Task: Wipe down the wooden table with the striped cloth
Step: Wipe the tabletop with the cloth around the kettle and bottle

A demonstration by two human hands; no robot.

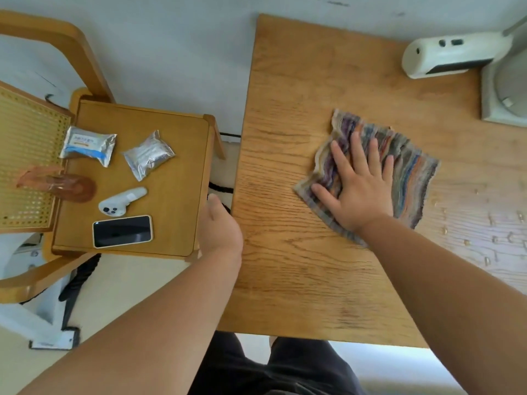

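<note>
The wooden table [299, 266] fills the middle and right of the view. The striped cloth [407, 172], in purple, orange, blue and grey bands, lies spread on it at centre right. My right hand [356, 189] presses flat on the cloth's left half with fingers straight and spread. My left hand [219, 226] hangs by the table's left edge, in the gap beside a small side table; its fingers curl downward out of sight, so what they hold cannot be made out. Water droplets [490, 223] dot the tabletop to the right of the cloth.
A white device [445, 55] and a grey fan base [504, 89] stand at the table's far right. The small side table [176, 189] on the left carries a phone [122, 230], a white controller [122, 201], two foil packets [148, 155] and a pinkish plastic object [71, 186].
</note>
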